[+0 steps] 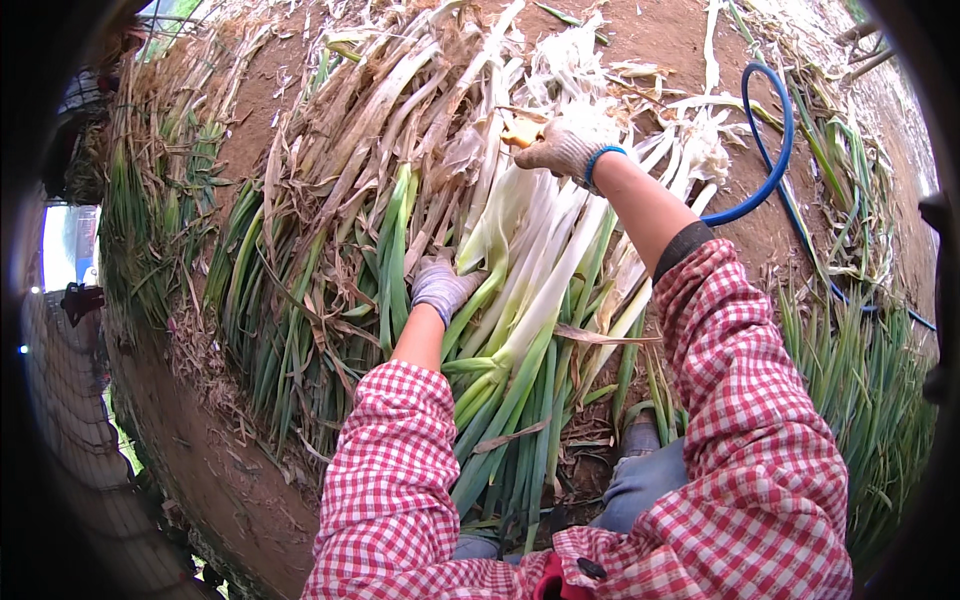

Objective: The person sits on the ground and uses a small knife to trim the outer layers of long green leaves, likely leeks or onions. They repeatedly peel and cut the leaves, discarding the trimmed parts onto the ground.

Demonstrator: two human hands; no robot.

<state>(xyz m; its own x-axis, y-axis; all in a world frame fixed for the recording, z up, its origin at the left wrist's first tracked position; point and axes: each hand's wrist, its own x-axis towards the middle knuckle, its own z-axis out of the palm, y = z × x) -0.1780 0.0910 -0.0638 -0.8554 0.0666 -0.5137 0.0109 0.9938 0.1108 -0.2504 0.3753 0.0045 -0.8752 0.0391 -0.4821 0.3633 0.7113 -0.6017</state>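
My left hand (445, 287), in a pale knitted glove, is closed round the green upper part of a leek-like stalk (483, 238) among the pile. My right hand (572, 150), gloved, with a blue band at the wrist, is farther off, over the root ends. It grips a small yellow-orange tool (523, 132) whose kind I cannot make out. Peeled white long green onions (540, 290) lie side by side between my arms, their green leaves (510, 430) spreading toward my legs. Unpeeled onions with dry brown outer leaves (370, 130) are heaped to the left of my hands.
A blue hose (788, 140) loops over the brown soil (650, 35) on the right. More onions with green leaves (850, 370) lie at the right, and another row (150, 200) at the far left. Stripped white skins (570, 70) are heaped beyond my right hand.
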